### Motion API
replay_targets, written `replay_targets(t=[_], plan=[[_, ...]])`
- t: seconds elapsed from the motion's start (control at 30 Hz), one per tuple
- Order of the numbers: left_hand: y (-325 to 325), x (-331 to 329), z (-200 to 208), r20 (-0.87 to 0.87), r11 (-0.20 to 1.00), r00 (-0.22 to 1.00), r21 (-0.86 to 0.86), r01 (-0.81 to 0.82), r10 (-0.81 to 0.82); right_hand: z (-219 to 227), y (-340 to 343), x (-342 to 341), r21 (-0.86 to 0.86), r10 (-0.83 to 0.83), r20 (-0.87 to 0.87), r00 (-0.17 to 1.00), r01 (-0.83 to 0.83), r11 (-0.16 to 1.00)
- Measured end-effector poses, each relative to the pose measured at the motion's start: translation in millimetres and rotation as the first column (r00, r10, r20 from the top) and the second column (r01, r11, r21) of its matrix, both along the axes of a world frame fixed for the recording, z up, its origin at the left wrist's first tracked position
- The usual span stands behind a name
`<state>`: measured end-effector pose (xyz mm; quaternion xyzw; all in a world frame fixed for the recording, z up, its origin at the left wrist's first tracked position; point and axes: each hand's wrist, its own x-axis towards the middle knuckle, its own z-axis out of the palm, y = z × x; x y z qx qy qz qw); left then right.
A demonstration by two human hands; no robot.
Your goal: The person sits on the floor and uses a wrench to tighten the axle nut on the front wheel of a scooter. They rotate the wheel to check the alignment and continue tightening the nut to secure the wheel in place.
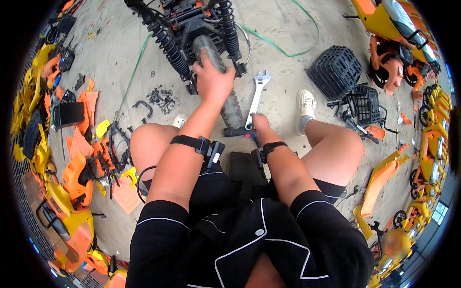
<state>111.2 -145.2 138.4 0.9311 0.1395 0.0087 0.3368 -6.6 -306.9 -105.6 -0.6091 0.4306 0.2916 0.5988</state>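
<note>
My left hand [214,82] lies over the black knobby tyre [231,111] of a wheel between two coil-spring shock absorbers [168,45]. Its index finger stretches along the tread and the thumb grips round the right side. Low beside the tyre, my right hand [261,124] is by the ring end of a large silver adjustable wrench [257,96], which lies with its jaws pointing away. A dark power tool [236,132] with a red accent is just left of that hand. My right fingers are mostly hidden, so whether they hold the tool is unclear.
Black plastic baskets [335,72] stand at the right. Small dark hardware [162,98] is scattered on the concrete at the left, near a green hose [139,61]. Orange and yellow body panels [77,173] pile along the left, and yellow scooters [434,139] line the right.
</note>
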Motion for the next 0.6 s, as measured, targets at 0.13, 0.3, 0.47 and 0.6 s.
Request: replay_targets(t=[0.13, 0.3, 0.47, 0.6], plan=[[12, 1, 12, -0.087, 0.996, 0.993, 0.011, 0.085, -0.084, 127, -22, 81, 0.306, -0.327, 0.369, 0.870, 0.219, 0.926], [21, 2, 40, 0.066, 0.967, 0.988, 0.225, 0.118, -0.136, 301, -76, 128, 0.137, -0.142, 0.706, 0.693, 0.062, 0.989], [27, -25, 114, 0.351, 0.847, 0.798, 0.409, 0.340, -0.490, 342, -107, 101, -0.159, 0.164, 0.831, 0.532, -0.056, 0.986], [31, -51, 161, 0.096, 0.669, 0.671, 0.263, 0.695, -0.735, 275, -104, 98, -0.715, 0.539, 0.566, 0.624, 0.046, 0.697]])
